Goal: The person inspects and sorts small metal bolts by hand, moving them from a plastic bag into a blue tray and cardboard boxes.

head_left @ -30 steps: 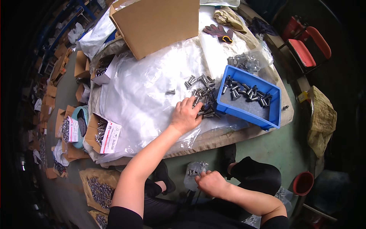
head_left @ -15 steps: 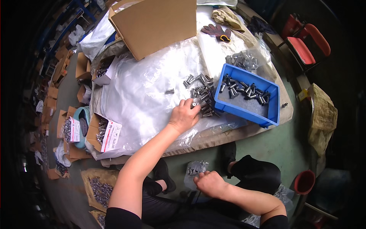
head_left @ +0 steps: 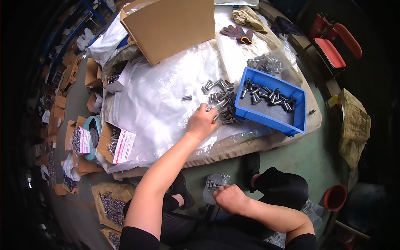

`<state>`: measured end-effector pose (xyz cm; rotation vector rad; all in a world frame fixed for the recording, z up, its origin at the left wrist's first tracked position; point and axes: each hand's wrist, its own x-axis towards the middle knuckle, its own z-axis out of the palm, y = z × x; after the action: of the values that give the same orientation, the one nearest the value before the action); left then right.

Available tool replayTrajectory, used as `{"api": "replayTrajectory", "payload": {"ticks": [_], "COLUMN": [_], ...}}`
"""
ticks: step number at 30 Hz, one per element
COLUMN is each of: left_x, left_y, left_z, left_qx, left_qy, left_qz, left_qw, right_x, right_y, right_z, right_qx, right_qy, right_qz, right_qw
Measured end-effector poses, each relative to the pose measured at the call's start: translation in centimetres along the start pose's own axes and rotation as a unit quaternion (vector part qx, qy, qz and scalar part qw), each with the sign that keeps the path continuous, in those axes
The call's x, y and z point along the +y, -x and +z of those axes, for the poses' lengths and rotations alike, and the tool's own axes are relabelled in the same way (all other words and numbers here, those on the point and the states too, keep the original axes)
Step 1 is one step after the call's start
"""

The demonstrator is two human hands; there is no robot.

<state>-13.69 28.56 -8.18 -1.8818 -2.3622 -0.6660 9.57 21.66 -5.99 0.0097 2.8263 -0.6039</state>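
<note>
My left hand [head_left: 202, 124] is over the plastic-covered table, its fingers closed around bolt-like metal pieces [head_left: 215, 117] whose shiny ends show at the fingertips. Right beside it lies a loose heap of the same dark metal bolts [head_left: 227, 109], with a single bolt [head_left: 186, 98] apart to the left. Low in front of my body, my right hand [head_left: 231, 198] has its fingers curled at the edge of a clear plastic bag [head_left: 210, 194]. Small metal parts [head_left: 213, 184] show inside that bag. The exact grip of the right fingers is partly hidden.
A blue bin [head_left: 271, 121] with more bolts stands right of the heap. Behind are a large cardboard box [head_left: 175, 29] and a dark glove [head_left: 236, 32]. Open cartons [head_left: 124, 146] of metal parts line the left edge; a red chair [head_left: 331, 52] stands at the far right.
My left hand has shifted slightly, and bolt ends now show at its fingers. My right hand stays at the plastic bag. The whole view has moved a little.
</note>
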Motion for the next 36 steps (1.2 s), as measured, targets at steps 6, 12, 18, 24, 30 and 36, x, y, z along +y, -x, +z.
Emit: {"api": "replayTrajectory", "payload": {"ticks": [6, 12, 18, 24, 30, 36], "left_x": [0.2, 0.3, 0.5, -3.4, -5.2, -4.1], "left_y": [0.0, -1.5, 0.3, 1.4, 0.4, 0.6], "left_z": [-0.9, -2.6, -1.2, -0.4, -2.9, -1.7], "left_qx": [-0.067, -0.202, -0.160, 0.005, 0.057, 0.065], "left_qy": [-0.042, -0.030, -0.041, 0.170, 0.805, 0.960], "left_qz": [-0.027, -0.037, -0.028, -0.103, -0.378, -0.253], "left_qw": [0.997, 0.978, 0.986, 0.980, 0.453, 0.098], "right_x": [-0.1, -0.3, -0.5, -0.6, -0.4, -0.4], "right_y": [0.2, -0.1, -0.1, -0.1, 0.0, 0.0], "right_z": [0.4, 0.5, 0.7, 1.0, 1.3, 0.8], "right_qx": [0.005, -0.002, 0.002, 0.005, 0.005, -0.006], "right_qy": [-0.007, -0.005, 0.004, 0.006, -0.003, -0.010], "right_qz": [0.002, -0.010, -0.005, -0.011, 0.000, -0.001], "right_qw": [1.000, 1.000, 1.000, 1.000, 1.000, 1.000]}}
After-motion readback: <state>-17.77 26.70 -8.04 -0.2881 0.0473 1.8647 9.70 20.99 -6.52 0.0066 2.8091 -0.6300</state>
